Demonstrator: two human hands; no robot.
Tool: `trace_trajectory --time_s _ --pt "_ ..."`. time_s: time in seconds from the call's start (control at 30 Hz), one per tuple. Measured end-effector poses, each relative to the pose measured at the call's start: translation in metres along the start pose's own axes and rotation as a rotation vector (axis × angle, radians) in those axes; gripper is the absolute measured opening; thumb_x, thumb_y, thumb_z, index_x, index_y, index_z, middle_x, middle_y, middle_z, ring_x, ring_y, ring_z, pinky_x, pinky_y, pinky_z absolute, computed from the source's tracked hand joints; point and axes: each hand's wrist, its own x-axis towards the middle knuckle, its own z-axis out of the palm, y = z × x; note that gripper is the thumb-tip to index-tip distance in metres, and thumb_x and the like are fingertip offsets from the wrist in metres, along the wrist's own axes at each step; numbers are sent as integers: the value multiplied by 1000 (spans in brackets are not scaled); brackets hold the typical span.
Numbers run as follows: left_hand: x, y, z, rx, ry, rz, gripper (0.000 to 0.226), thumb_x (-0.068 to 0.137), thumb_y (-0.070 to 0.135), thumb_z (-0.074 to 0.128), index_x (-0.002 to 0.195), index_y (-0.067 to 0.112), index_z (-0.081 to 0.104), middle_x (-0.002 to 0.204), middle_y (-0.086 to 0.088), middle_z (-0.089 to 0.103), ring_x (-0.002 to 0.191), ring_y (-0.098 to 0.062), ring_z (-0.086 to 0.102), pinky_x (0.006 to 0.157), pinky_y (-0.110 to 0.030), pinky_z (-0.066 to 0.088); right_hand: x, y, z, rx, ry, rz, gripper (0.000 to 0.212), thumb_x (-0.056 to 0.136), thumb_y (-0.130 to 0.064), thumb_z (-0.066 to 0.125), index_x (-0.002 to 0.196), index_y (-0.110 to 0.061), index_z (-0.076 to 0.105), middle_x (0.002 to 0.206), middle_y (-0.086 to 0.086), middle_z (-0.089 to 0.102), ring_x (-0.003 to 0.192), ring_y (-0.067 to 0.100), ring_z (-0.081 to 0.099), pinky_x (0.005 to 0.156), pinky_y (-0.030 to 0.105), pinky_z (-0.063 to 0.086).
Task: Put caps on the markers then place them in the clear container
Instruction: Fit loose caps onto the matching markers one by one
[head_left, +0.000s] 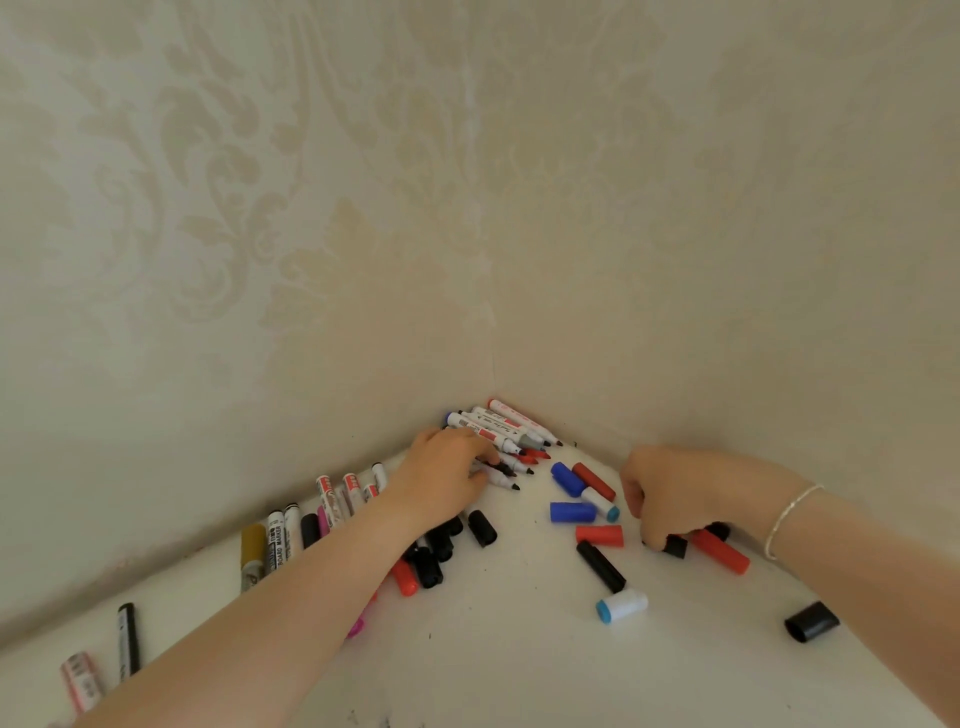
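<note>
- In the corner where the two patterned walls (311, 208) meet, a pile of uncapped markers (498, 431) lies on the white bench (493, 649), tips pointing right; heaped there, they sit within reach of both hands.
- The left hand (441, 478) rests on the near edge of that pile, fingers curled down onto a black-tipped marker (501, 475). Its grip looks closed round that marker, probably to draw one out for capping, though the fingertips are partly hidden.
- The right hand (670, 499) is curled over a black cap (675, 545), pinching it just beside a red cap (719, 551). I judge that the cap is being held ready for the marker the other hand picks.
- Loose caps lie scattered between and around the hands: blue caps (571, 512), a white cap with a blue end (621, 605), a long black cap (600, 566), and another black cap (810, 621) well apart to the right.
- The markers are white-barrelled with red-and-white labels and bare felt tips in black and red.
- A row of capped markers (280, 540) lies along the left wall, perhaps finished ones set aside.
- The clear container is not in view, so no marker can be said to be stored yet.
- A thin bracelet (789, 514) circles the right wrist.
</note>
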Motion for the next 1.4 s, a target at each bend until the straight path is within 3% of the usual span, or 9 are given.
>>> trace_trajectory --time_s 0.1,0.23,0.43,0.57,0.67,0.8,0.93,1.27,1.4 --pt "1 2 4 44 28 11 21 90 22 55 109 22 63 114 6 60 107 -15 54 91 -23 29 4 0 9 -68 30 -5 34 79 -6 65 113 -5 59 98 7 61 74 15 53 52 18 38" --pt "2 4 0 107 21 61 22 90 24 53 110 25 62 113 8 57 109 -13 51 95 -24 24 6 0 12 2 126 -39 27 83 -7 60 109 -4 62 93 7 58 74 17 53 50 18 37" --pt "-7 4 4 156 150 219 13 91 26 53 100 20 60 100 5 63 98 -16 58 109 -34 30 8 -2 -3 479 424 -201 12 79 -10 67 84 -18 60 80 -4 60 65 8 55 56 19 46" --pt "-11 17 -6 -123 372 160 12 93 26 56 101 18 59 94 11 63 87 -5 54 113 -30 27 7 -8 -7 991 526 -286 19 80 4 64 86 -13 61 83 6 62 73 27 67 61 31 56" --pt "-15 40 -29 -523 464 21 10 94 35 54 101 28 52 96 16 60 94 -1 55 91 -18 43 4 -9 -13 1166 598 -356 21 79 4 67 85 -15 64 84 5 67 76 25 66 68 30 55" --pt "-18 58 -52 -794 336 9 7 97 27 52 104 26 52 94 11 60 73 -7 61 64 -24 51 2 -12 -19 1326 609 -444 18 82 3 65 85 -15 70 87 7 72 75 14 64 68 22 50" --pt "-21 65 -59 -867 219 18 12 99 26 46 105 23 56 81 10 59 50 -3 45 49 -16 35 1 -16 -21 1418 613 -499 19 86 0 62 87 -16 72 85 5 72 75 12 64 69 22 48" --pt "-27 70 -70 -1082 36 -72 20 101 15 42 107 7 59 54 16 57 44 -4 35 41 -18 26 -3 -25 -26 1429 627 -528 13 84 1 64 86 -12 65 80 6 69 70 14 62 65 26 46" --pt "-27 69 -71 -1062 -11 -54 20 100 22 46 110 9 58 77 3 67 48 -6 43 43 -21 32 -2 -28 -23 1341 571 -502 13 82 2 65 87 -10 67 79 8 70 67 14 61 65 26 46"
